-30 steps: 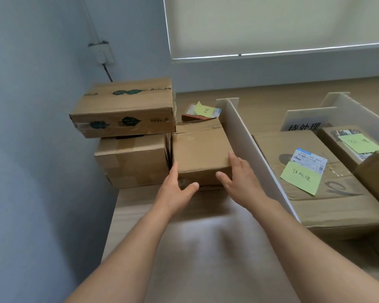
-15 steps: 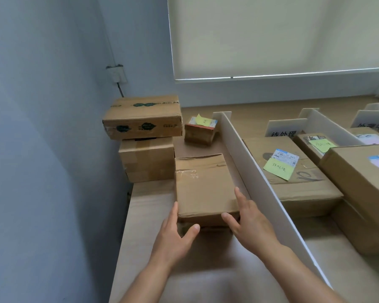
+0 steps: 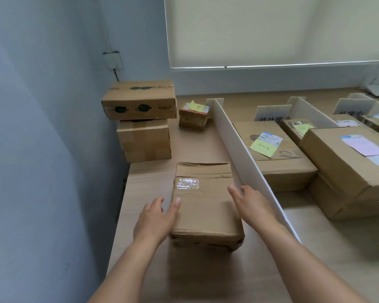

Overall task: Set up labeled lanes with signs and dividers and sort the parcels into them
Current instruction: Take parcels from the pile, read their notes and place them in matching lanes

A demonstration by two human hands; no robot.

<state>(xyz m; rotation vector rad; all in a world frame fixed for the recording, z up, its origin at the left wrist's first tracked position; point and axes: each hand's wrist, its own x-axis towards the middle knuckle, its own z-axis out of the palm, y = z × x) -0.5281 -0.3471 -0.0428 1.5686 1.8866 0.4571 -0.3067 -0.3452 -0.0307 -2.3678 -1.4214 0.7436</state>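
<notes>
A plain brown cardboard parcel (image 3: 204, 206) with a patch of clear tape lies on the wooden table (image 3: 144, 184), in the leftmost lane. My left hand (image 3: 155, 217) presses its left side, thumb on top. My right hand (image 3: 254, 206) is against its right side, squeezed between the parcel and the long white divider (image 3: 234, 147). A white sign (image 3: 271, 114) with black characters stands at the head of the lane beyond that divider. Further right are a second divider (image 3: 311, 112) and a second sign (image 3: 352, 108).
Two boxes are stacked against the left wall, the upper box (image 3: 140, 101) on the lower box (image 3: 144, 141). A small parcel (image 3: 193, 117) with a yellow note sits behind. Right lanes hold a flat parcel (image 3: 276, 156) with a yellow note and a large parcel (image 3: 346, 158) with a pink label.
Both hands have drawn the plain parcel away from the stacked boxes and toward me along the left lane. The small noted parcel behind it now shows fully.
</notes>
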